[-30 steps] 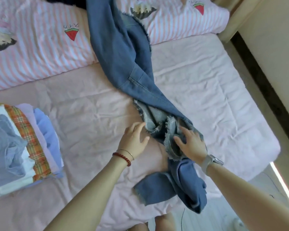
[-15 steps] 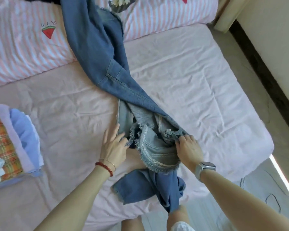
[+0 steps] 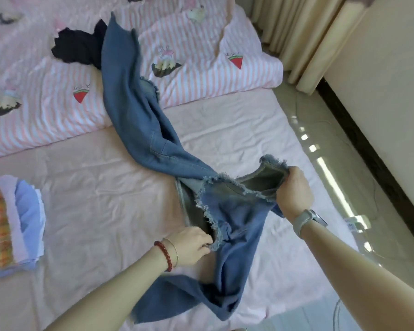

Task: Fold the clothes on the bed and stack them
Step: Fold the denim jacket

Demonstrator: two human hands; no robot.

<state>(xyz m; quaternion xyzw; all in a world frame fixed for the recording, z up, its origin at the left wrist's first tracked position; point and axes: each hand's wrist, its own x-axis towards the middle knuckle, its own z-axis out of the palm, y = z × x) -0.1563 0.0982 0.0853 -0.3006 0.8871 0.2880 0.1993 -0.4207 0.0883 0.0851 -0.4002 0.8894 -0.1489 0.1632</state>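
Jeans [image 3: 139, 130] lie in a long twisted rope across the bed [image 3: 105, 199], far end up on the striped quilt [image 3: 46, 111], near end bunched at the bed's front edge and partly hanging over it. Changed in the last second: the frayed opening, a moment ago crumpled flat between both hands, is now pulled wide. Right hand [image 3: 294, 192] has moved out and up to the right, its grip clamped on the frayed rim and holding it off the sheet. Left hand [image 3: 191, 244] has dropped back toward the body, fingers pinching the opposite frayed edge low against the bed. Pale inner side of the denim shows in the gap between them.

Reading: garment is being opened out and untwisted, not yet folded. Which opening this is, waist or leg, I cannot tell. The far length has stayed twisted on the quilt, so it likely needs a shake or a pull to lie flat first.

Stack [image 3: 12, 223] of folded clothes sits well apart at the left edge of the bed, plaid piece on top. Dark garment [image 3: 77, 48] lies on the quilt beside the jeans' far end, unfolded. Task partly done by my judgement.
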